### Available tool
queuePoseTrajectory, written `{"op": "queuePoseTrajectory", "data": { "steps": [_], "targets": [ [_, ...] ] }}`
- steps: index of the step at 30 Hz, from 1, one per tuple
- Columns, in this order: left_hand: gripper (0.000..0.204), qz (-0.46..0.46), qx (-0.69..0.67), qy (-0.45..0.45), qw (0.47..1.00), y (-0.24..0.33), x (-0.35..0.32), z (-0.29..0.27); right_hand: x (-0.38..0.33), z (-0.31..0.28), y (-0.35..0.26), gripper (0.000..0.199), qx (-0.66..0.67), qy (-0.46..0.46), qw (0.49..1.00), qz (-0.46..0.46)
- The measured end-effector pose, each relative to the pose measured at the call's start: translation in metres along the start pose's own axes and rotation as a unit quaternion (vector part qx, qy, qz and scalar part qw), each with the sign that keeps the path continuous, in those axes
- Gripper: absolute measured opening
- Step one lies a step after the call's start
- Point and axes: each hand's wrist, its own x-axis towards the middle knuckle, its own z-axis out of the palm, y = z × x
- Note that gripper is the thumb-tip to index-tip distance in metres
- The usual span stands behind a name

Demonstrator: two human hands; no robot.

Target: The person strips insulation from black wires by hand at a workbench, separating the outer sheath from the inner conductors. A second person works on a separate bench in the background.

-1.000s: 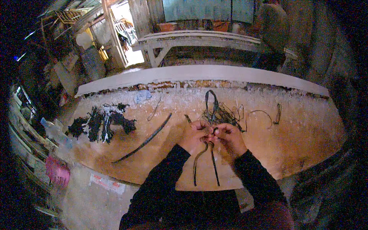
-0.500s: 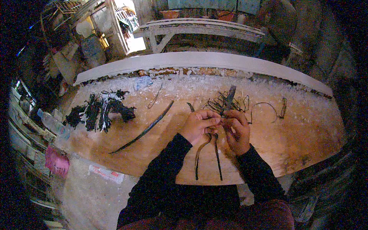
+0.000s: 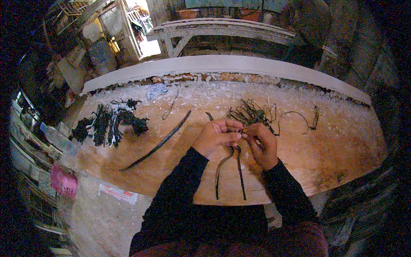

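My left hand [image 3: 220, 137] and my right hand [image 3: 262, 143] meet over the wooden board. Their fingertips pinch together at a dark, narrow strip [image 3: 217, 177]. Two ends of dark strip come out below the left fingers and reach toward the board's near edge; another short dark end [image 3: 209, 116] shows above the left hand. What the fingertips grip between them is mostly hidden. Just beyond the right hand sits a tangled bundle of thin dark cord [image 3: 252, 113]. Left of my hands, a single curved dark strip [image 3: 159, 143] lies on the board.
A heap of black and white strips [image 3: 109, 124] lies at the board's left. Thin cord loops [image 3: 314, 118] are at the right. White residue covers the far side before a raised pale ledge [image 3: 222, 63]. A clear bottle [image 3: 58, 138] and pink basket [image 3: 64, 180] stand left.
The dark strip end that stuck up beyond my right hand no longer shows. Both hands remain together in nearly the same place; the view has shifted slightly.
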Motion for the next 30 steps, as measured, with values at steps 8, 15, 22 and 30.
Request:
{"op": "queuePoseTrajectory", "data": {
  "steps": [8,15,22,30],
  "targets": [
    [0.024,0.056,0.059,0.097,0.992,0.006,-0.006,0.013,-0.001,0.0,0.0,0.006,-0.011,-0.012,1.0,0.023],
    [0.022,0.296,0.393,0.122,0.862,-0.008,-0.007,0.019,0.0,0.009,-0.005,0.004,0.228,0.037,0.954,0.19],
    [0.041,0.257,0.293,0.139,0.91,-0.012,-0.008,0.027,0.007,0.003,-0.01,0.009,0.386,0.033,0.868,0.311],
    [0.04,0.261,0.339,0.142,0.893,-0.022,-0.008,0.024,0.003,0.006,-0.007,0.007,0.459,0.023,0.814,0.355]
  ]
}}
